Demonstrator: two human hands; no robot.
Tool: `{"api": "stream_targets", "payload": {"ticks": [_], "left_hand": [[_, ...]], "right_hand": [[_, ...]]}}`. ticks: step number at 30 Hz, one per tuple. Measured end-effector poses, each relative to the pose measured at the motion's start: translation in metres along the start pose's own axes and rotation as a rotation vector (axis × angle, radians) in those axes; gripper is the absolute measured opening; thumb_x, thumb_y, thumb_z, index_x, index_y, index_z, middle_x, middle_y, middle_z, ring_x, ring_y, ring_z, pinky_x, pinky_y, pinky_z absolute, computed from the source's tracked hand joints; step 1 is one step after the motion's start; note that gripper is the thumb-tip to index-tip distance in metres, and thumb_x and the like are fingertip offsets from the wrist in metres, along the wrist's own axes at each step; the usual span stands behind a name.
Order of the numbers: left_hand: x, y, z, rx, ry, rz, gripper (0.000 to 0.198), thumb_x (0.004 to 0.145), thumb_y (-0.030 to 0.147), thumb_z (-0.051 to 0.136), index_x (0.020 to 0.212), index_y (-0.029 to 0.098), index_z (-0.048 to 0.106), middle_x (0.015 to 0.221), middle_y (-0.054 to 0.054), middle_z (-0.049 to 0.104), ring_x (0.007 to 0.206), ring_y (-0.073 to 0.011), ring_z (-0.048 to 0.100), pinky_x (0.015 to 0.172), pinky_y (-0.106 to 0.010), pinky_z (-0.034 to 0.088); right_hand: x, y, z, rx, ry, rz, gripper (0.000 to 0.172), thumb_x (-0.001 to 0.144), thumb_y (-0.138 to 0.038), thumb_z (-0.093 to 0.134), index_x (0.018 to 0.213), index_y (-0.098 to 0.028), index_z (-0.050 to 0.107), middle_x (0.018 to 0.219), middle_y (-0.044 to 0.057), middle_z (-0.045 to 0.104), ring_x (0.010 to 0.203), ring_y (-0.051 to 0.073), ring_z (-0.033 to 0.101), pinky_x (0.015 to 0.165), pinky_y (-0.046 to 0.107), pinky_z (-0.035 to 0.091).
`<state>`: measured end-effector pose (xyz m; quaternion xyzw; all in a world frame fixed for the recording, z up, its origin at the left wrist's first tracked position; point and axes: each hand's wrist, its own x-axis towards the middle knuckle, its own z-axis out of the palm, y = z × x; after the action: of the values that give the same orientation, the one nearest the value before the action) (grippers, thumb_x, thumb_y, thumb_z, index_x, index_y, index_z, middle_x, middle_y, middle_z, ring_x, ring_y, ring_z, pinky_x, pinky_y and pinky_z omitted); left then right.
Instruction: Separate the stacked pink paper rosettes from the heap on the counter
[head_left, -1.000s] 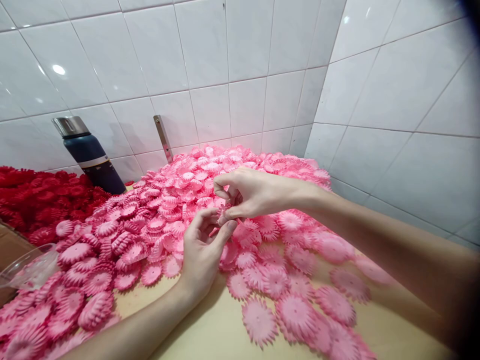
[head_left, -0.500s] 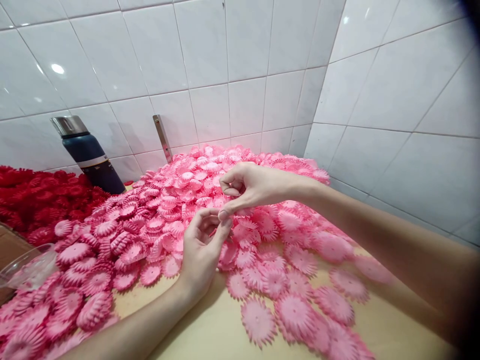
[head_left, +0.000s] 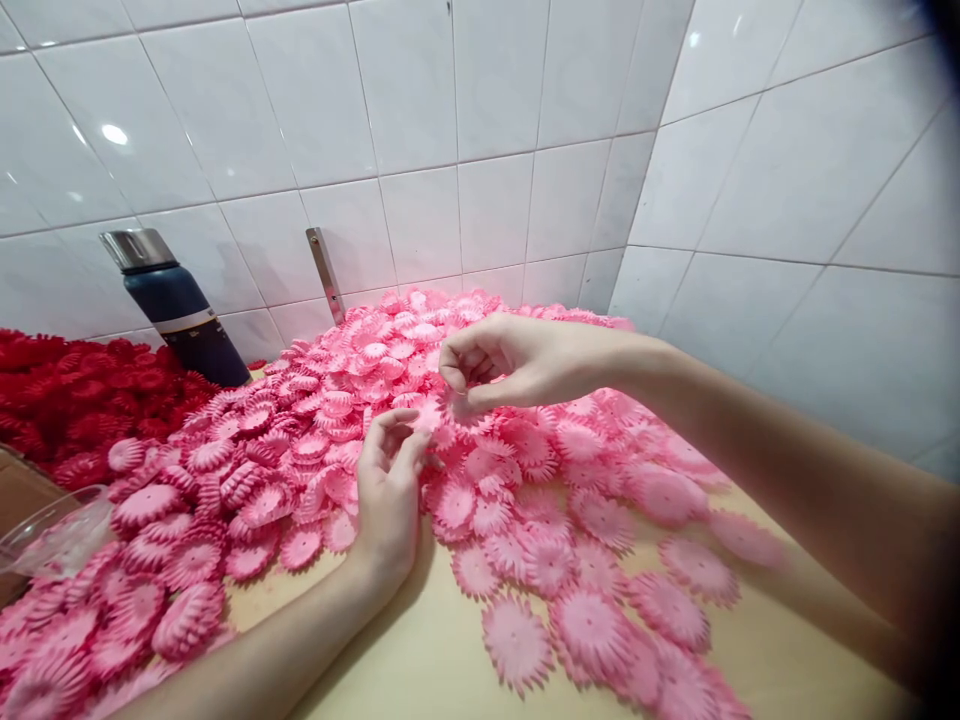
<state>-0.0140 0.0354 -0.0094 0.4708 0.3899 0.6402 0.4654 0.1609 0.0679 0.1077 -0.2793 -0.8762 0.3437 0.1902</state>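
My left hand [head_left: 391, 490] hovers low over the front of a heap of pink fringed flower discs [head_left: 330, 400], its thumb and index finger apart and nothing plainly held. To its upper right, my right hand [head_left: 510, 365] has thumb and index finger pinched together. A pink flower disc [head_left: 463, 412] shows at those fingertips, slightly blurred and partly hidden by the thumb. A small gap separates the two hands. Loose pink discs [head_left: 517, 640] lie flat and overlapping on the pale yellow tabletop [head_left: 405, 650], below and right of my hands.
A dark blue bottle [head_left: 187, 318] with a steel cap stands at back left, beside a red heap of similar pieces [head_left: 82, 395]. A clear plastic container [head_left: 64, 535] and a cardboard box [head_left: 26, 490] sit at the left edge. White tiled walls [head_left: 420, 90] enclose the back and right.
The hands' fingertips, together before, have parted. My left hand has shifted slightly left; my right hand has risen a little, and a pink disc now shows at its fingertips.
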Motion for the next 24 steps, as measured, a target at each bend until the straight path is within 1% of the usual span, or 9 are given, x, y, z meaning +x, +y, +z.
{"api": "stream_targets", "payload": {"ticks": [3,5,7,9,11,15,19,22,24], "left_hand": [[-0.005,0.006,0.003,-0.027,-0.082,0.079,0.021,0.082,0.026,0.064,0.103,0.023,0.063,0.108,-0.003,0.062,0.100,-0.0169,0.060,0.087,-0.030,0.049],[-0.008,0.008,0.004,-0.062,-0.123,0.091,0.024,0.084,0.030,0.063,0.107,0.024,0.063,0.116,-0.005,0.061,0.108,-0.0201,0.059,0.089,-0.032,0.050],[-0.009,0.009,0.005,-0.073,-0.141,0.083,0.025,0.086,0.034,0.061,0.108,0.024,0.064,0.119,-0.005,0.061,0.110,-0.0212,0.059,0.088,-0.032,0.051],[-0.009,0.008,0.005,-0.055,-0.139,0.086,0.024,0.086,0.036,0.062,0.107,0.024,0.065,0.117,-0.005,0.063,0.108,-0.0198,0.061,0.088,-0.030,0.051],[-0.008,0.007,0.005,-0.040,-0.145,0.106,0.021,0.085,0.035,0.064,0.102,0.024,0.066,0.107,-0.003,0.067,0.101,-0.0167,0.063,0.086,-0.027,0.052],[-0.010,0.007,0.005,-0.077,-0.225,0.106,0.019,0.078,0.030,0.073,0.094,0.022,0.067,0.087,0.001,0.070,0.080,-0.0107,0.066,0.075,-0.022,0.054],[-0.012,0.011,0.007,-0.056,-0.209,0.083,0.022,0.070,0.020,0.078,0.090,0.021,0.067,0.083,0.002,0.069,0.076,-0.0098,0.065,0.070,-0.019,0.054],[-0.011,0.011,0.007,-0.010,-0.199,0.077,0.021,0.071,0.017,0.077,0.089,0.020,0.067,0.083,0.001,0.070,0.075,-0.0105,0.065,0.070,-0.021,0.054],[-0.011,0.012,0.007,0.044,-0.187,0.091,0.014,0.074,0.018,0.074,0.086,0.019,0.067,0.080,0.001,0.070,0.072,-0.0107,0.064,0.068,-0.021,0.053]], "right_hand": [[0.000,-0.003,0.005,-0.060,0.025,0.008,0.020,0.082,-0.017,0.062,0.077,-0.019,0.042,0.064,-0.006,0.050,0.057,0.007,0.048,0.049,0.020,0.036],[0.001,-0.004,0.008,-0.090,0.039,0.015,0.022,0.081,-0.018,0.062,0.079,-0.020,0.040,0.062,-0.007,0.049,0.054,0.007,0.045,0.047,0.020,0.035],[0.001,-0.004,0.010,-0.120,0.042,0.019,0.023,0.081,-0.016,0.062,0.081,-0.020,0.039,0.064,-0.006,0.049,0.054,0.007,0.045,0.047,0.020,0.035],[0.002,-0.004,0.013,-0.161,0.043,0.010,0.023,0.080,-0.016,0.062,0.081,-0.020,0.039,0.067,-0.005,0.050,0.056,0.007,0.046,0.047,0.020,0.036],[0.002,-0.004,0.014,-0.215,0.036,-0.003,0.022,0.080,-0.018,0.062,0.081,-0.020,0.041,0.070,-0.004,0.052,0.059,0.008,0.047,0.048,0.021,0.037],[0.002,-0.006,0.016,-0.285,0.019,0.000,0.022,0.078,-0.018,0.062,0.080,-0.020,0.040,0.069,-0.004,0.051,0.059,0.009,0.046,0.047,0.021,0.035],[0.002,-0.008,0.017,-0.329,0.016,-0.006,0.025,0.076,-0.018,0.063,0.078,-0.020,0.039,0.070,-0.004,0.050,0.059,0.009,0.044,0.047,0.022,0.033],[0.004,-0.008,0.019,-0.374,0.018,-0.017,0.025,0.077,-0.019,0.063,0.076,-0.020,0.039,0.069,-0.004,0.049,0.057,0.008,0.042,0.046,0.022,0.031],[0.006,-0.008,0.020,-0.379,0.058,-0.042,0.029,0.080,-0.024,0.063,0.072,-0.020,0.035,0.065,-0.005,0.043,0.054,0.008,0.037,0.045,0.022,0.027]]}}
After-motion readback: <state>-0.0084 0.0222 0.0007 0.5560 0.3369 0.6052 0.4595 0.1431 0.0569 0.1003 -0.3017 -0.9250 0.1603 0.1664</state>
